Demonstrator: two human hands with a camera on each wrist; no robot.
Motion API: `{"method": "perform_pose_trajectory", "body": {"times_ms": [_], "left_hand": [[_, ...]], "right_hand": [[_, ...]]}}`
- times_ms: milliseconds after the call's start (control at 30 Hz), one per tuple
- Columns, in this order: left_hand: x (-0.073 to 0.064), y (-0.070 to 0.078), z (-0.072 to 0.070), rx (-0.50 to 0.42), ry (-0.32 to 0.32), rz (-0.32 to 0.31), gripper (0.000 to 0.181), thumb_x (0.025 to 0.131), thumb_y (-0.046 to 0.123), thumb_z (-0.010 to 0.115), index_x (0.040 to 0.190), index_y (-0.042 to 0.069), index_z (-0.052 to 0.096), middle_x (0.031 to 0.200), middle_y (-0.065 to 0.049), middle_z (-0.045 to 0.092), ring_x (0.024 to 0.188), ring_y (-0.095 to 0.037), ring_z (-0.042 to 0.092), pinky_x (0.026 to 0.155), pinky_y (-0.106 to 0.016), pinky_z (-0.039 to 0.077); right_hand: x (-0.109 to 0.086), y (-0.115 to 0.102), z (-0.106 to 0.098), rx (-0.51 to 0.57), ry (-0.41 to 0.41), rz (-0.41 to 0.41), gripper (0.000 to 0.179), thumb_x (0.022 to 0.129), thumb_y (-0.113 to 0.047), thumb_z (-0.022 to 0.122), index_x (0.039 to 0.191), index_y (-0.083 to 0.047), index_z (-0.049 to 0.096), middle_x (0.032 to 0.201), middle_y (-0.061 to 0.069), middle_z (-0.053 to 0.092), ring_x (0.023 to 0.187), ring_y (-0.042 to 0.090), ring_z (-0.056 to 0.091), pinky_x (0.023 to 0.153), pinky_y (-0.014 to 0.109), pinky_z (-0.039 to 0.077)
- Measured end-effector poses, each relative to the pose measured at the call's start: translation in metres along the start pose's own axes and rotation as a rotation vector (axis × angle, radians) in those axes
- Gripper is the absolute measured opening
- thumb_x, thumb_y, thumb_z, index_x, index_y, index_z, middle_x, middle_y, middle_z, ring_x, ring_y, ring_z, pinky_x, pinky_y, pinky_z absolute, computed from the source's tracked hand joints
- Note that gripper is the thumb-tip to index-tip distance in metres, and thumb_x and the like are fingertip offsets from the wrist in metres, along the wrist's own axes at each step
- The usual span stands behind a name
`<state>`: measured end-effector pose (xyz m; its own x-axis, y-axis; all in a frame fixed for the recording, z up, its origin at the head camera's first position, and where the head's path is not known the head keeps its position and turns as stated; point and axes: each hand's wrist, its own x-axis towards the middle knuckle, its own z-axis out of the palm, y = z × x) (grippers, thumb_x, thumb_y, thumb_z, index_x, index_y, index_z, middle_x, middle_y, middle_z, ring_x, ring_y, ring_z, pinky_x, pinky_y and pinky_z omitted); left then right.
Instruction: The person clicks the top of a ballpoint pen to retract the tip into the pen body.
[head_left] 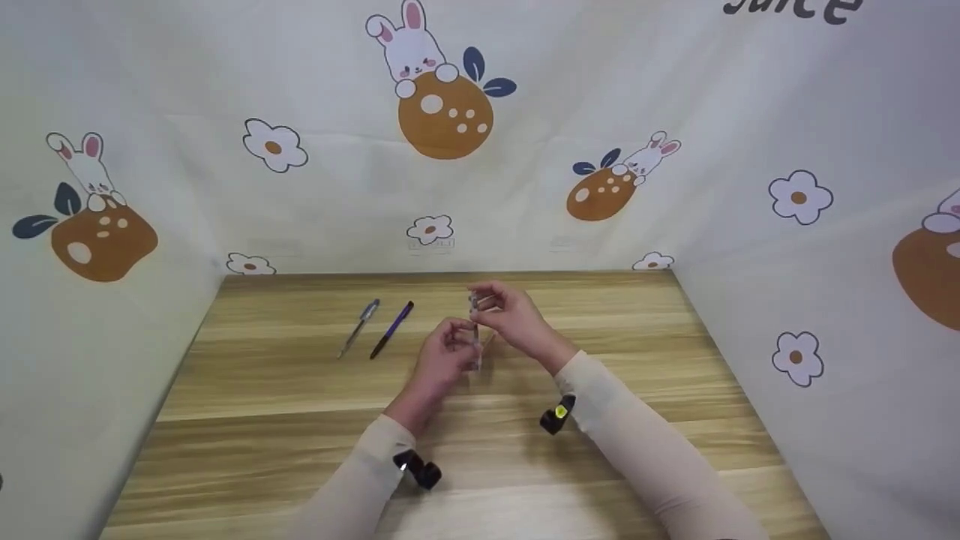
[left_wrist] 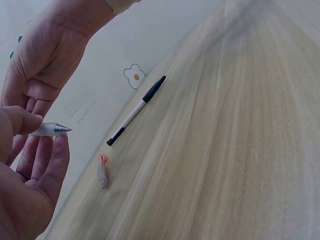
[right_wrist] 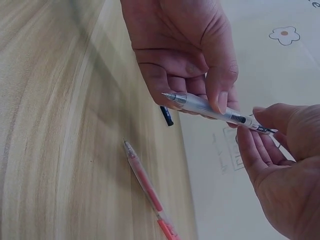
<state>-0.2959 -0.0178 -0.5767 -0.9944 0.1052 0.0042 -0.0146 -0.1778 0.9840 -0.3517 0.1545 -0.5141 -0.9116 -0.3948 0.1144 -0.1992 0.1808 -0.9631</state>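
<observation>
Both hands hold a frosted, clear pen point(right_wrist: 197, 105) with a metal tip. My left hand point(head_left: 444, 361) grips its barrel between thumb and fingers, the tip sticking out past them. At the other end, the clip end, my right hand point(head_left: 517, 321) pinches it with thumb and fingertips. In the head view the pen stands roughly upright above the table, partly covered by fingers. Below the hands a clear pen with a red clip point(right_wrist: 146, 185) lies on the wood, mostly hidden in the head view.
Left of the hands lie a clear pen with a grey-blue end point(head_left: 361, 326) and a slim purple-and-black pen point(head_left: 392, 330). A white pen with black ends point(left_wrist: 132, 115) rests near the back edge. Printed cloth point(head_left: 337, 202) walls the wooden table point(head_left: 300, 427) on three sides.
</observation>
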Motion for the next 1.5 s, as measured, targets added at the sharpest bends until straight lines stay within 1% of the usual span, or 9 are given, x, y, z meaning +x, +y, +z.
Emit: {"method": "perform_pose_trajectory", "body": {"times_ms": [167, 400, 633, 733, 900, 1033, 1233, 1367, 1500], "left_hand": [[0.000, 0.003, -0.001, 0.012, -0.003, 0.023, 0.037, 0.093, -0.007, 0.071, 0.128, -0.001, 0.062, 0.101, -0.009, 0.070, 0.084, -0.017, 0.071, 0.070, -0.029, 0.062], [0.003, 0.004, -0.001, 0.001, -0.008, 0.033, 0.037, 0.091, -0.011, 0.069, 0.127, -0.003, 0.063, 0.098, -0.009, 0.069, 0.081, -0.016, 0.070, 0.068, -0.028, 0.061], [0.004, 0.003, -0.004, 0.040, -0.008, 0.058, 0.038, 0.089, -0.012, 0.065, 0.126, -0.006, 0.064, 0.094, -0.007, 0.068, 0.081, -0.014, 0.067, 0.068, -0.026, 0.058], [0.003, 0.003, -0.005, 0.056, -0.009, 0.069, 0.037, 0.089, -0.012, 0.065, 0.126, -0.007, 0.064, 0.095, -0.009, 0.069, 0.081, -0.014, 0.067, 0.068, -0.026, 0.059], [0.003, 0.003, -0.007, 0.059, -0.003, 0.066, 0.036, 0.090, -0.010, 0.068, 0.126, -0.006, 0.064, 0.098, -0.011, 0.069, 0.081, -0.015, 0.067, 0.068, -0.026, 0.060], [0.004, 0.003, -0.010, 0.076, 0.004, 0.063, 0.037, 0.089, -0.012, 0.067, 0.125, -0.006, 0.065, 0.097, -0.010, 0.069, 0.081, -0.015, 0.066, 0.067, -0.025, 0.059], [0.004, 0.004, -0.017, 0.178, 0.022, 0.087, 0.034, 0.091, -0.009, 0.068, 0.125, -0.005, 0.067, 0.100, -0.015, 0.071, 0.084, -0.016, 0.064, 0.069, -0.025, 0.056], [0.005, 0.005, -0.023, 0.257, 0.030, 0.103, 0.032, 0.091, -0.008, 0.069, 0.123, -0.002, 0.069, 0.100, -0.014, 0.071, 0.087, -0.018, 0.065, 0.073, -0.027, 0.056], [0.007, 0.005, -0.029, 0.328, 0.038, 0.107, 0.034, 0.090, -0.009, 0.068, 0.122, 0.001, 0.071, 0.099, -0.010, 0.071, 0.089, -0.020, 0.066, 0.075, -0.028, 0.057]], "right_hand": [[0.000, 0.000, 0.000, 0.020, 0.019, 0.003, 0.050, 0.100, 0.006, 0.075, 0.147, -0.006, 0.066, 0.128, 0.012, 0.069, 0.114, 0.024, 0.069, 0.096, 0.034, 0.061], [0.001, 0.002, 0.001, 0.039, 0.037, 0.010, 0.055, 0.099, 0.007, 0.076, 0.150, -0.009, 0.064, 0.135, 0.024, 0.065, 0.113, 0.023, 0.068, 0.095, 0.032, 0.060], [0.002, 0.004, 0.003, 0.071, 0.049, -0.005, 0.055, 0.098, 0.010, 0.075, 0.150, -0.003, 0.063, 0.126, 0.012, 0.070, 0.110, 0.022, 0.068, 0.094, 0.030, 0.060], [0.003, 0.005, 0.004, 0.080, 0.055, -0.005, 0.055, 0.098, 0.011, 0.075, 0.150, -0.002, 0.062, 0.125, 0.011, 0.070, 0.109, 0.022, 0.068, 0.093, 0.029, 0.060], [0.005, 0.008, 0.006, 0.086, 0.062, -0.003, 0.055, 0.098, 0.011, 0.075, 0.150, -0.001, 0.062, 0.130, 0.022, 0.067, 0.109, 0.022, 0.067, 0.092, 0.028, 0.060], [0.006, 0.011, 0.009, 0.101, 0.066, -0.006, 0.055, 0.098, 0.012, 0.074, 0.150, 0.000, 0.061, 0.132, 0.025, 0.067, 0.108, 0.022, 0.067, 0.092, 0.028, 0.060], [0.009, 0.015, 0.016, 0.131, 0.088, -0.014, 0.055, 0.097, 0.014, 0.074, 0.149, 0.001, 0.061, 0.129, 0.023, 0.068, 0.106, 0.020, 0.067, 0.090, 0.027, 0.060], [0.011, 0.018, 0.022, 0.116, 0.123, -0.018, 0.056, 0.096, 0.013, 0.076, 0.149, 0.001, 0.061, 0.126, 0.021, 0.069, 0.104, 0.018, 0.068, 0.089, 0.026, 0.060], [0.014, 0.022, 0.027, 0.122, 0.145, -0.013, 0.057, 0.097, 0.011, 0.076, 0.150, 0.001, 0.060, 0.132, 0.030, 0.065, 0.105, 0.019, 0.069, 0.090, 0.027, 0.060]]}}
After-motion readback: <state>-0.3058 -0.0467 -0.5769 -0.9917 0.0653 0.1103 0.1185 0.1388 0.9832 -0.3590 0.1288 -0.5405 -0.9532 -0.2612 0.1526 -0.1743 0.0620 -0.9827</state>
